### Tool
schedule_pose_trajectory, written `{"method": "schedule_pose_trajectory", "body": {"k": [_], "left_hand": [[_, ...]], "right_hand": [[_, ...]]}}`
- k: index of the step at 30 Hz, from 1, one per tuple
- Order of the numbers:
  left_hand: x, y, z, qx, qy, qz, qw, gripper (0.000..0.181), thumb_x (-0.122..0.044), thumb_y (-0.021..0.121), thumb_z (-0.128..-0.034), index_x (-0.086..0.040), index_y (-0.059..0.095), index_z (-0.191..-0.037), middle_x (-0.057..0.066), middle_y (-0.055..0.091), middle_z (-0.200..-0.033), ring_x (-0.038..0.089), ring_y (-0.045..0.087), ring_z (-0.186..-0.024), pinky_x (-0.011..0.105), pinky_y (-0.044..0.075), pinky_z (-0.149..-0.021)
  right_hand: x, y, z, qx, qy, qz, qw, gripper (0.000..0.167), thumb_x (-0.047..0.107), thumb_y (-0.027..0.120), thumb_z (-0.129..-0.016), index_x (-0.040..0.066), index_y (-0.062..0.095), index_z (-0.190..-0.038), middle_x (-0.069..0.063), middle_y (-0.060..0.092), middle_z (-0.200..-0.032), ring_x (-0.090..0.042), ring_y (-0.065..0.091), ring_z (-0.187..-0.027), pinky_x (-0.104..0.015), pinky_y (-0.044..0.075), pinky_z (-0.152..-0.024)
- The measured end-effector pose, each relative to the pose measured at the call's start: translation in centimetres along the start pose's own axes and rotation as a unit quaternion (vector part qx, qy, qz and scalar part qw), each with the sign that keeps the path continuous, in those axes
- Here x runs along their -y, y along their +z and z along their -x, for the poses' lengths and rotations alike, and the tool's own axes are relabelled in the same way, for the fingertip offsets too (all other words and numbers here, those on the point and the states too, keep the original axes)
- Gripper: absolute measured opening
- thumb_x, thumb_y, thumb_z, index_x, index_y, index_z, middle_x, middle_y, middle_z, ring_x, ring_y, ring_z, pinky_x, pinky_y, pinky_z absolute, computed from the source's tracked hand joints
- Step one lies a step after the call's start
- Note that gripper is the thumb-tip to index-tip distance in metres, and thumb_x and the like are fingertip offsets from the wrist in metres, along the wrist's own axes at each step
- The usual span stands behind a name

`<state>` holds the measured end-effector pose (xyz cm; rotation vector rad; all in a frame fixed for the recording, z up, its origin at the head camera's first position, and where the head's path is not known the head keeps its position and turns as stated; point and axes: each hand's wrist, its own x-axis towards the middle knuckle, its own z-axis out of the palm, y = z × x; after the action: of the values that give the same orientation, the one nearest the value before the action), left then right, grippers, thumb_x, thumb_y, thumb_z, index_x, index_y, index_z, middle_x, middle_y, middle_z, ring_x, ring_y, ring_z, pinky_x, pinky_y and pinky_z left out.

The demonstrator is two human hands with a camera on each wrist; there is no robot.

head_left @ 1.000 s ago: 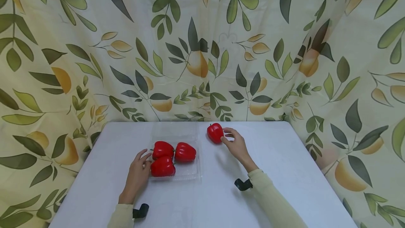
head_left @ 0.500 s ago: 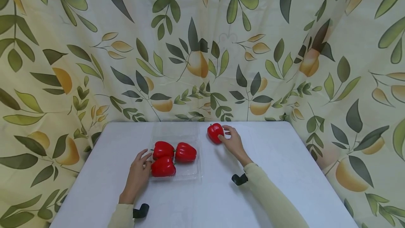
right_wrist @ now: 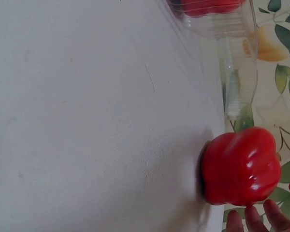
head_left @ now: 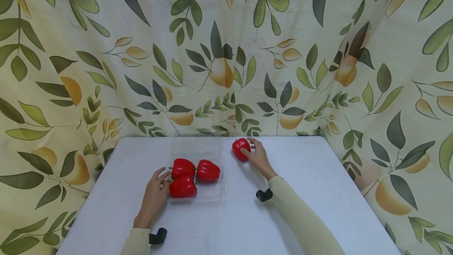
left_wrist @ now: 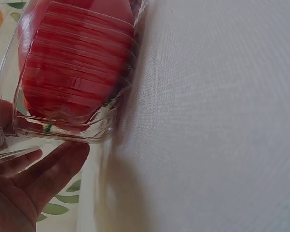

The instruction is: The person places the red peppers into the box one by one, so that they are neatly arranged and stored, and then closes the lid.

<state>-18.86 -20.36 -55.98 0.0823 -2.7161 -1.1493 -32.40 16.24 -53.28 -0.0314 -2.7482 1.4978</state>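
Three red bell peppers [head_left: 182,186] lie together in a clear plastic clamshell container [head_left: 210,196]. My left hand [head_left: 154,192] is at the container's left side. In the left wrist view, the fingers [left_wrist: 63,166] lie against its outer wall and the thumb is at its rim, partly seen through the plastic. Another red bell pepper [head_left: 240,148] sits on the table, right of the container's lid. My right hand [head_left: 259,156] reaches round that pepper's right side. In the right wrist view its fingers spread close beside the pepper [right_wrist: 241,166]; whether they touch it is unclear.
The container's transparent lid [head_left: 194,145] lies folded back toward the table's far edge. A white table [head_left: 244,223] bears everything. Behind it hangs a leaf-patterned curtain [head_left: 240,101]. Each wrist wears a small black camera [head_left: 158,236].
My right hand has shifted slightly left and farther round the lone pepper, its thumb now in front of the pepper. The left hand and the peppers stay in place.
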Motion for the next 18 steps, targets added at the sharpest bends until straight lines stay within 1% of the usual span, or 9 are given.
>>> {"method": "schedule_pose_trajectory", "body": {"k": [5,9,12,15,18], "left_hand": [[0.0,-0.1,0.0,0.001,-0.002,0.000,1.0000,0.039,-0.012,0.054,-0.0976,-0.002,0.058,-0.135,0.013,0.043,-0.152,0.032,0.067,-0.111,0.040,0.059,-0.087],[0.0,0.0,-0.1,0.002,-0.002,-0.001,1.0000,0.039,-0.012,0.054,-0.0976,-0.002,0.058,-0.135,0.013,0.043,-0.152,0.031,0.066,-0.111,0.040,0.059,-0.088],[0.1,0.0,-0.1,0.000,0.002,-0.003,1.0000,0.039,-0.011,0.055,-0.0972,-0.002,0.058,-0.135,0.013,0.043,-0.152,0.032,0.066,-0.112,0.040,0.059,-0.088],[0.1,0.0,-0.1,-0.006,0.007,-0.002,1.0000,0.038,-0.010,0.055,-0.0966,-0.001,0.059,-0.134,0.014,0.044,-0.151,0.032,0.067,-0.110,0.040,0.059,-0.087],[0.1,0.1,0.0,-0.008,0.016,-0.002,0.9998,0.038,-0.010,0.055,-0.0964,-0.001,0.059,-0.133,0.015,0.044,-0.150,0.032,0.068,-0.108,0.039,0.060,-0.085]], "right_hand": [[-0.1,0.3,-1.1,0.007,0.003,0.003,1.0000,0.067,0.031,0.067,-0.090,0.016,0.037,-0.148,-0.013,0.040,-0.149,-0.035,0.043,-0.134,-0.051,0.054,-0.099],[0.2,0.0,-2.1,0.012,-0.003,0.011,0.9999,0.064,0.031,0.065,-0.092,0.016,0.038,-0.148,-0.013,0.040,-0.149,-0.036,0.042,-0.134,-0.051,0.053,-0.100],[0.5,-0.4,-2.7,0.025,0.002,0.015,0.9996,0.064,0.031,0.065,-0.093,0.016,0.037,-0.149,-0.014,0.040,-0.149,-0.037,0.043,-0.134,-0.051,0.053,-0.099],[0.4,-0.4,-3.2,0.043,0.014,0.016,0.9989,0.066,0.033,0.063,-0.093,0.016,0.036,-0.150,-0.016,0.040,-0.149,-0.038,0.043,-0.133,-0.051,0.053,-0.100],[0.0,-0.3,-3.7,0.062,0.039,0.014,0.9972,0.072,0.037,0.063,-0.093,0.019,0.029,-0.154,-0.017,0.039,-0.151,-0.040,0.042,-0.135,-0.053,0.051,-0.102]]}}
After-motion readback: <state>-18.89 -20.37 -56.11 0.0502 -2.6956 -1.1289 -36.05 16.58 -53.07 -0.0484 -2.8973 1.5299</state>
